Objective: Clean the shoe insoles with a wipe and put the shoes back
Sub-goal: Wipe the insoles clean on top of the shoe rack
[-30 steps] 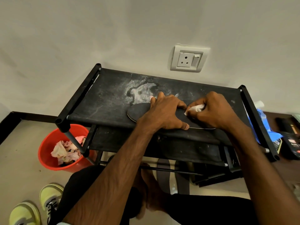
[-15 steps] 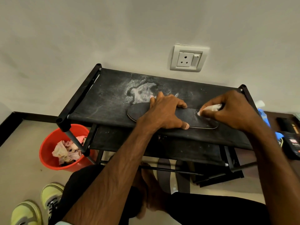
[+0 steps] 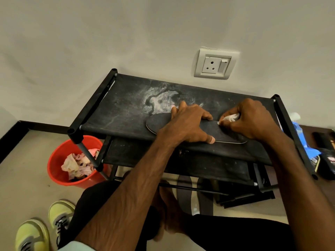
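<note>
Insole [image 3: 225,133] lengthwise left-right on rack [image 3: 117,109]; left hand [image 3: 188,122] flat atop, grip apart; right hand [image 3: 253,120], grip tight around wipe [image 3: 232,117].

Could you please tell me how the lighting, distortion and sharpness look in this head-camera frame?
Head view: soft, warm, fairly dim light with no hard glare; wide-angle distortion splays the rails of the shoe rack and tilts the wall socket; the left hand, right hand, wipe and insole are sharp; the yellow shoes in the corner look stretched and softer.

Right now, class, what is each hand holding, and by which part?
The right hand pinches the white wipe by its bunched upper end; the left hand only presses the black insole midway.
</note>
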Available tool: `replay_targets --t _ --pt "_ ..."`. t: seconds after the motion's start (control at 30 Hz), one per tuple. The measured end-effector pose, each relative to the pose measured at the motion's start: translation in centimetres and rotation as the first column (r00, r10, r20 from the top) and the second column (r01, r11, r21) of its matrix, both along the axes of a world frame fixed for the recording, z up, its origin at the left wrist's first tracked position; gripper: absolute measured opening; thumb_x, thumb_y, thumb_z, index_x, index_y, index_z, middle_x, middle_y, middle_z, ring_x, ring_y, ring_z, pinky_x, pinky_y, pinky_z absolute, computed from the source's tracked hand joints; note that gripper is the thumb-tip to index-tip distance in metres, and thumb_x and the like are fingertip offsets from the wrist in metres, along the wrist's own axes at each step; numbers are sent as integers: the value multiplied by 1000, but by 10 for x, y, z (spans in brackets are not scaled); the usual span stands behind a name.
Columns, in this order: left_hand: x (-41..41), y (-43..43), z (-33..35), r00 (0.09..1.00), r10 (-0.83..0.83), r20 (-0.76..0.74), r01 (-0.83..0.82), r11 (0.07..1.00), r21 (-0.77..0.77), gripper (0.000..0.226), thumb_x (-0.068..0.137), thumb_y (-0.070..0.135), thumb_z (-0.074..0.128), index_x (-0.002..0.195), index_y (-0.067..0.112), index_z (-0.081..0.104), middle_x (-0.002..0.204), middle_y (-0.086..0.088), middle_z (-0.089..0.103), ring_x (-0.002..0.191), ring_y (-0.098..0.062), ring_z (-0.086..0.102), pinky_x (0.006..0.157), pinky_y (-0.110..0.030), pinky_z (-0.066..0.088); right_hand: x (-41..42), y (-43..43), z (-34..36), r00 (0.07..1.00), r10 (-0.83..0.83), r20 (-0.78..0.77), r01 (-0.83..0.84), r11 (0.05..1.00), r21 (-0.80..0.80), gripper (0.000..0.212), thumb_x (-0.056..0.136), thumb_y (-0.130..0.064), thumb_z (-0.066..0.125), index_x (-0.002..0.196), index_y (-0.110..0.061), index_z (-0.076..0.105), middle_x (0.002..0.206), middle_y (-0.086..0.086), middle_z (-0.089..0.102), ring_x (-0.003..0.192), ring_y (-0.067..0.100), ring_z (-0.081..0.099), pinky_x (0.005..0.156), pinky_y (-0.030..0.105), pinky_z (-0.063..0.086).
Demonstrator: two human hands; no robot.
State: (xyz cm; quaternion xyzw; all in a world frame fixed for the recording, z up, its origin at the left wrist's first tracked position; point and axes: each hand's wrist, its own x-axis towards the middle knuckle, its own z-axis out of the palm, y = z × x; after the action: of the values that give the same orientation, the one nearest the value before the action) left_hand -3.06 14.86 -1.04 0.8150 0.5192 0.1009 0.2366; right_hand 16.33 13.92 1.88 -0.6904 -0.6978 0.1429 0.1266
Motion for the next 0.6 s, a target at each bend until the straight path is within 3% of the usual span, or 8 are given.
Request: replay_targets --t 0.1,0.17,0.47,0.6 --pt "1 0 -2 1000 5 7 -5 1000 14 73 69 60 82 136 41 58 142 8 50 134 -26 30 113 -51 18 8 -14 7 997 77 -15 -78 991 -109 10 73 -30 84 73 -40 81 68 -18 74 72 5 69 68 32 56" --pt "1 0 -2 1000 6 8 -6 1000 25 73 69 60 82 135 41 58 141 8 51 133 -26 31 113 -52 16 10 -20 11 993 114 -21 -116 980 -163 10 71 -31 85 73 -41 82 68 -22 73 72 2 70 72 36 61" --pt "0 0 -2 1000 -2 -5 2 1000 15 74 70 61 81 137 41 57 142 6 50 134 -28 30 115 -53 19 -4 4 -4 998 -58 -9 58 997 41 8 81 -30 80 89 -31 83 86 3 77 82 24 70 75 41 59" --pt "0 1 -3 1000 1 2 -1 1000 22 74 69 62 81 136 40 58 141 8 52 132 -27 31 112 -51 19 7 -6 -1 998 55 -25 -56 998 -38 8 79 -28 84 81 -35 81 76 -8 77 72 10 70 67 34 59"
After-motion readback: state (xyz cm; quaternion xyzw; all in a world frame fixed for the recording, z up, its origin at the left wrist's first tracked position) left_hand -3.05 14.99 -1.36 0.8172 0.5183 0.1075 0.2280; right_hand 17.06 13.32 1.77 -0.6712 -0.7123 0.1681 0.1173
